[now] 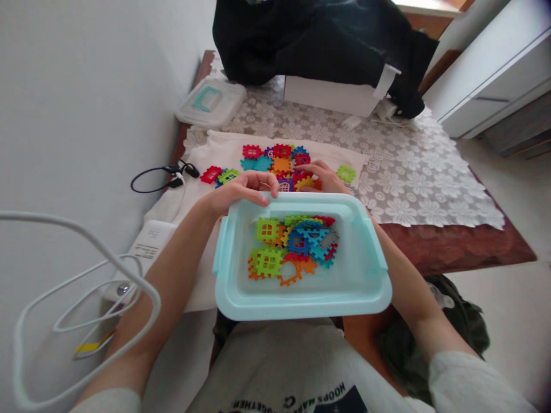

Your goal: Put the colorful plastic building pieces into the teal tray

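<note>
A light-blue plastic box (228, 298) is tilted toward me at the table's near edge. Inside it lies a pile of toothed plastic building pieces (298, 242) in green, orange, blue, red and grey. My left hand (247, 188) grips the box's far rim near its left corner, thumb over the edge. Just beyond the rim, my right hand (326, 176) curls around red, yellow and orange building pieces (307, 182) on the cloth, thumb and fingers on either side of them. More building pieces (282, 165) spread behind, and a single green piece (345, 174) lies to the right.
A pale cloth (198, 201) covers part of the lace tablecloth (413, 189). A clear lid (212, 103) sits at the back left, near black earphones (174, 173). Black fabric (327, 43) drapes over a white box (329, 94). A white cable (86, 235) loops at left.
</note>
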The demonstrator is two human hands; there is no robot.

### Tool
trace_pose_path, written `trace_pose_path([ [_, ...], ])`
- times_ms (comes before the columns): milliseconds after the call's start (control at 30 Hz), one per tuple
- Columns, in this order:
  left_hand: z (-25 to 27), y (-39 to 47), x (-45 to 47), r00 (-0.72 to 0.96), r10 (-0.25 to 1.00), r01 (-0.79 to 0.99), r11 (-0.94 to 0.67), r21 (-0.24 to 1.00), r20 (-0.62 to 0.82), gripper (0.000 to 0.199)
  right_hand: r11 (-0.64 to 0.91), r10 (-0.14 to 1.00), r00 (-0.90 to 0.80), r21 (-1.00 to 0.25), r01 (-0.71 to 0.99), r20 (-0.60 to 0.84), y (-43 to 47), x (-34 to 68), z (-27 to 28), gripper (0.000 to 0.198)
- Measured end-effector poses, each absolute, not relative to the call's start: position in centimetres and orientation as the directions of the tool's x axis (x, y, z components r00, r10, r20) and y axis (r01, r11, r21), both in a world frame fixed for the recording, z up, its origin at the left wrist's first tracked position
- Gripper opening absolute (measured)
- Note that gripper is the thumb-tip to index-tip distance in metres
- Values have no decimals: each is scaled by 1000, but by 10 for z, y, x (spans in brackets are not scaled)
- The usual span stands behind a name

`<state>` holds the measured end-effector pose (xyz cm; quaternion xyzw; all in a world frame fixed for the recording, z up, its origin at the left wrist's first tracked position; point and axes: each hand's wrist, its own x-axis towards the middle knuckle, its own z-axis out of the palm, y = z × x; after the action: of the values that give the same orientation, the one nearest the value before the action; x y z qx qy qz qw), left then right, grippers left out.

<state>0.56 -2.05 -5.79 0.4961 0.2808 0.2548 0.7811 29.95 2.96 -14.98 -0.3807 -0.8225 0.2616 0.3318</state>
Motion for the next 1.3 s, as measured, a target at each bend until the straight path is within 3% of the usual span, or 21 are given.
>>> trace_pose_path([
  [133, -58, -21, 6, 696, 692, -110, 367, 924, -193, 26, 532, 819, -470, -746, 401, 331, 25, 301, -147, 29],
  [300, -57, -20, 6, 687, 700, -90, 349, 933, -196, 27, 399, 891, -368, -845, 355, 265, 26, 307, -146, 32],
  [633, -58, -21, 6, 682, 706, -88, 336, 938, -190, 26, 355, 932, -35, -892, 279, 360, 31, 312, -139, 33],
  [900, -63, -18, 2, 674, 707, -75, 351, 933, -212, 26, 114, 981, -129, -968, -222, 145, 18, 309, -117, 49],
  [1300, -62, -19, 3, 679, 708, -90, 343, 935, -194, 25, -7, 977, -194, -886, -463, 94, 2, 301, -102, 48],
])
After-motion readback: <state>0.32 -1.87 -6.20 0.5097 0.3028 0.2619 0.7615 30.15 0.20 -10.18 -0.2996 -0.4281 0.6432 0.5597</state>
